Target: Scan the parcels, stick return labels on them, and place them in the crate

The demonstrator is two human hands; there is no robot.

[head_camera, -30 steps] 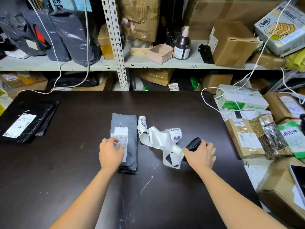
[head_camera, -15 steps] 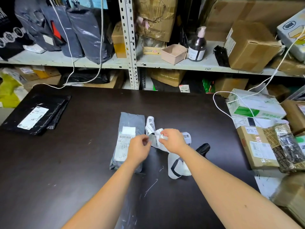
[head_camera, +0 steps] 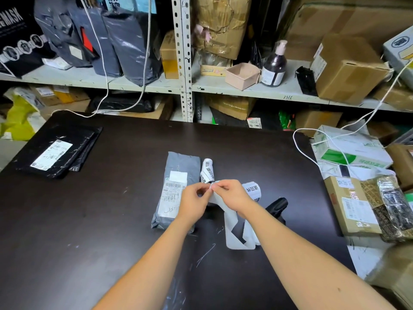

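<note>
Head view: 退回件 label strip (head_camera: 252, 190)

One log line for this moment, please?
step: labelling | left hand: pinches label strip | right hand: pinches strip | grey parcel: on table | scanner: on table, unheld

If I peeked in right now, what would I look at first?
You would see the two hands first. The left hand and right hand are close together in the middle of the dark table, both pinching a curly white label strip. A grey parcel with a barcode label lies just left of the strip, and a black scanner lies to the right.
</note>
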